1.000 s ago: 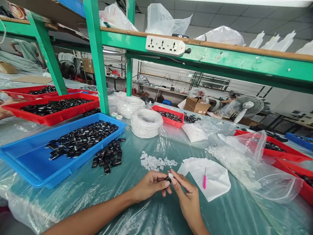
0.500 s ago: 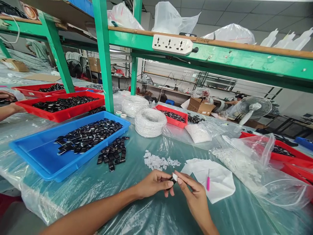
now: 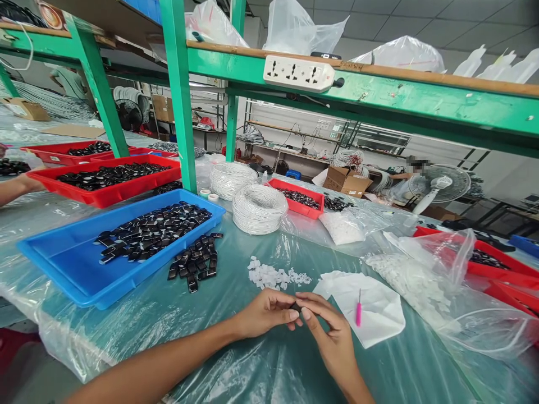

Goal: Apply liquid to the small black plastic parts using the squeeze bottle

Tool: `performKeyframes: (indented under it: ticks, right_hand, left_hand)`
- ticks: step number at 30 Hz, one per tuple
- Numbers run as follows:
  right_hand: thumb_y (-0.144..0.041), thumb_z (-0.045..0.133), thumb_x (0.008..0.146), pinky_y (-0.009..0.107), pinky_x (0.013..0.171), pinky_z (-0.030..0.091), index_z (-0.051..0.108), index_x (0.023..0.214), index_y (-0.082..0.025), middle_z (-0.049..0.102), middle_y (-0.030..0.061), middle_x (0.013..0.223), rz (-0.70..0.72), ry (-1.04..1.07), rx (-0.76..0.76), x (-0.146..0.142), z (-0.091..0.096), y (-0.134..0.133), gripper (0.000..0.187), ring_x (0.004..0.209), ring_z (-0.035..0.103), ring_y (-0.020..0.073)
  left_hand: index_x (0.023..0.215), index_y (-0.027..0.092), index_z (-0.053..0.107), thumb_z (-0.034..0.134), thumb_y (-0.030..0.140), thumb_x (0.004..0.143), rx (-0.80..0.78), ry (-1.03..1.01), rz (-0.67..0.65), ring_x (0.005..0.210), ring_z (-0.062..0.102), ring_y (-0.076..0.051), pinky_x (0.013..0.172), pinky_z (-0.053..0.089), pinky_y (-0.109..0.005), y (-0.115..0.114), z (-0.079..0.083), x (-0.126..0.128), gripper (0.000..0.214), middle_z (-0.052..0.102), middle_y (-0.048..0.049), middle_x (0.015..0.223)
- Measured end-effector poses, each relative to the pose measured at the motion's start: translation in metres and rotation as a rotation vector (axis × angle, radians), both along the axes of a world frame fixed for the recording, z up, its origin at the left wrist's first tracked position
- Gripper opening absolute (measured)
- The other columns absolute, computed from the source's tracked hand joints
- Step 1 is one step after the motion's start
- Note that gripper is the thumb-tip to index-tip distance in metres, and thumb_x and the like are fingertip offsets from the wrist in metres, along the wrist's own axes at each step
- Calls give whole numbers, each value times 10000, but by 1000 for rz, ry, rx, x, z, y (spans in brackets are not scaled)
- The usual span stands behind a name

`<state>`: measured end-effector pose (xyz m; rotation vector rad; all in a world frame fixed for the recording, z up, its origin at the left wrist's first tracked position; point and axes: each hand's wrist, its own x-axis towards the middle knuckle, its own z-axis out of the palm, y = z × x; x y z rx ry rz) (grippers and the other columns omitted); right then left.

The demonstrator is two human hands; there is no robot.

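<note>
Between my fingertips is a small black plastic piece point(image 3: 296, 307), mostly covered by them. My left hand point(image 3: 266, 313) pinches it from the left. The thumb and fingers of my right hand point(image 3: 326, 320) close on its other side. Just beyond my hands lies a pile of small white plastic bits point(image 3: 269, 275). To the right, a pink-handled screwdriver-like tool point(image 3: 359, 314) rests on a white sheet point(image 3: 383, 320). A heap of black pieces point(image 3: 196, 261) lies on the table beside a blue tray point(image 3: 54, 255) that holds many more.
Red trays point(image 3: 105, 193) of black parts stand at the left, near another person's arm point(image 3: 14, 189). White cable coils point(image 3: 259, 210) sit at centre back. At the right lies a clear bag point(image 3: 421, 286) of white pieces. A green shelf frame point(image 3: 179, 101) rises above the table.
The white part that showed on the black piece between my fingers is now out of sight, and my fingertips have come closer together over it.
</note>
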<state>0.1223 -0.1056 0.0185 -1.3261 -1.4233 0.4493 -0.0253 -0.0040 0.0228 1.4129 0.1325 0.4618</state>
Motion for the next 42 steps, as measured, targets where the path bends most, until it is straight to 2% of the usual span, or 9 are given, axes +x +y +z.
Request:
performKeyframes:
  ticks: [3,7,12,17,23,27,31,35,42]
  right_hand:
    - [-227,547,835,333,861,433,667,988,-304,619,31,1050,-50,-7,54,0,0,-2,209,1004,552,190]
    - [-252,529,832,316,805,434,649,979,-263,611,44,1030,-368,0,155,8,2,-3,190,979,549,200]
    - [-229,451,790,303,709,428,490,1217,-252,528,52,1217,-624,-98,-1,38,1,1,429,1061,490,226]
    - [-312,574,688,393,817,391,494,1234,-197,528,91,1218,-527,-176,-218,63,-19,11,564,1064,480,282]
    - [-425,652,654,466,855,361,625,966,-191,603,93,1041,-467,-59,-210,59,-27,20,391,997,504,310]
    - [-430,628,708,414,855,403,566,1020,-193,617,81,1040,-320,93,-195,46,-18,18,397,976,548,260]
    - [-412,595,762,340,797,448,540,1052,-205,638,53,952,-120,437,-189,28,-10,13,361,892,586,209]
    - [-434,494,833,263,568,419,581,863,-207,557,2,716,40,923,-146,13,-4,10,245,591,488,127]
    - [-371,549,805,220,470,307,543,971,-248,364,-62,601,67,1121,-103,10,-3,11,207,471,281,80]
  left_hand:
    - [1016,124,669,635,326,773,-5,-11,29,798,588,-167,759,444,-276,0,-4,1,318,662,-90,862]
    - [1043,132,661,673,281,739,-37,-1,74,861,595,-194,785,454,-300,1,-8,2,339,667,-108,942]
    - [971,122,658,691,264,714,-17,12,140,834,597,-178,752,470,-283,2,-10,4,295,662,-98,920]
    - [943,128,646,676,240,713,202,94,240,785,592,-154,768,464,-274,-3,-6,2,258,652,-63,866]
    - [958,155,666,648,255,728,298,172,249,824,586,-162,800,459,-279,-5,-4,1,251,657,-47,886]
    - [924,142,665,663,259,716,286,155,287,814,587,-162,795,459,-271,-3,-7,2,239,657,-49,878]
    - [912,138,655,668,280,716,309,143,344,750,575,-147,710,460,-241,-2,-6,2,242,647,-45,854]
    - [929,146,652,679,298,708,325,159,402,696,555,-133,645,441,-224,-1,-4,2,269,646,-42,838]
    - [914,133,649,688,317,697,313,148,461,689,544,-134,646,432,-231,2,-8,4,287,645,-48,834]
